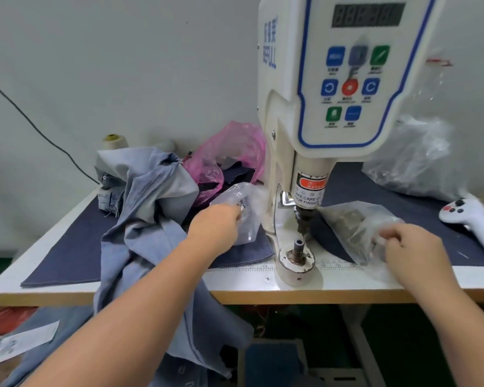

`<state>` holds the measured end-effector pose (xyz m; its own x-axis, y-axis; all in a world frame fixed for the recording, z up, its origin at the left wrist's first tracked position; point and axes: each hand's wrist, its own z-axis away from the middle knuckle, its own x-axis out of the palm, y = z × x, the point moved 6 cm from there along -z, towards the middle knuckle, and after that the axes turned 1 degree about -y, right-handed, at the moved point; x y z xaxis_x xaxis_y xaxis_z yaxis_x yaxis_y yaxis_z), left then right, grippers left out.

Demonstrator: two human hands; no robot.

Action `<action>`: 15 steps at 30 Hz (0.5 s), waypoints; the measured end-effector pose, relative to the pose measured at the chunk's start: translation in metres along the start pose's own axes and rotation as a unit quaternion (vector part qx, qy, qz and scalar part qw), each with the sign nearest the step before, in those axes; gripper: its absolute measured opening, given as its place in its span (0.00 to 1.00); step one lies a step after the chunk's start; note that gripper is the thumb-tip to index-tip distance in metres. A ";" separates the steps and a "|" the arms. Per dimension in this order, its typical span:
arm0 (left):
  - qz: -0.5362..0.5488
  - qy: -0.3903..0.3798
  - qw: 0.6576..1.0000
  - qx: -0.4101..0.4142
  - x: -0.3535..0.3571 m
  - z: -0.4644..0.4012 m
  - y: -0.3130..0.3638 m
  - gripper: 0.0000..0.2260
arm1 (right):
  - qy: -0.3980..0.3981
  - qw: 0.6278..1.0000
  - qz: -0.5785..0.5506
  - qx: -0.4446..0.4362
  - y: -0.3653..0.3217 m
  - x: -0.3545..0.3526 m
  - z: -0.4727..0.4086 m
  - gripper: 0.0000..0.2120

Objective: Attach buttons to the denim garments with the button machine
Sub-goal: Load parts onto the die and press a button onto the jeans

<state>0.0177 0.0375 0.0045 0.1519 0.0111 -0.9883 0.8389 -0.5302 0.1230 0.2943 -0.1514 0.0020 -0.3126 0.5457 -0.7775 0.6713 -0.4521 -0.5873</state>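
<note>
Left grip [217, 222] pinching into clear bag [242, 210] left of button machine [299, 174]; right grip [411, 247] curled on second bag [355, 227]. Denim garment [151, 196] heaped on counter [235, 286], die post [299, 248] bare. Best picked singly, then seated squarely.

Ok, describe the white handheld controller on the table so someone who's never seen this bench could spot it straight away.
Start at the tall white button machine in the middle of the table. Look right, past the right hand and its clear bag, to the dark cloth mat. The controller lies near the right edge: smooth white plastic with small red and dark buttons, unlike the crinkled bags nearby.
</note>
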 end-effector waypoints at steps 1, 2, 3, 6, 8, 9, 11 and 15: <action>-0.010 -0.014 1.000 -0.015 0.006 -0.005 -0.002 0.14 | -0.004 0.999 0.034 -0.001 0.005 0.006 -0.001 0.15; -0.022 -0.020 0.999 -0.030 0.009 -0.009 -0.005 0.14 | -0.004 0.998 0.068 -0.013 0.008 0.012 -0.001 0.14; -0.032 -0.019 0.998 -0.045 0.010 -0.013 -0.007 0.14 | 0.004 0.995 0.096 -0.032 0.010 0.018 0.002 0.13; -0.031 -0.020 0.996 -0.078 0.011 -0.021 -0.008 0.14 | 0.040 0.989 0.126 -0.072 0.011 0.025 0.008 0.10; -0.020 -0.043 0.994 -0.096 0.013 -0.026 -0.008 0.14 | 0.042 0.990 0.115 -0.076 0.013 0.025 0.008 0.09; -0.023 -0.053 0.993 -0.101 0.014 -0.028 -0.007 0.14 | 0.039 0.990 0.114 -0.077 0.014 0.024 0.007 0.09; -0.043 -0.058 0.992 -0.100 0.014 -0.029 -0.005 0.14 | 0.032 0.989 0.120 -0.077 0.012 0.025 0.007 0.09; -0.045 -0.021 0.995 -0.088 0.010 -0.027 -0.003 0.12 | 0.037 0.989 0.128 -0.069 0.009 0.025 0.008 0.10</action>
<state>0.0311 0.0615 -0.0038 0.0542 0.0146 -0.9984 0.9270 -0.3723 0.0448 0.2871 -0.1479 -0.0244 -0.0728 0.4785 -0.8751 0.8088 -0.4851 -0.3326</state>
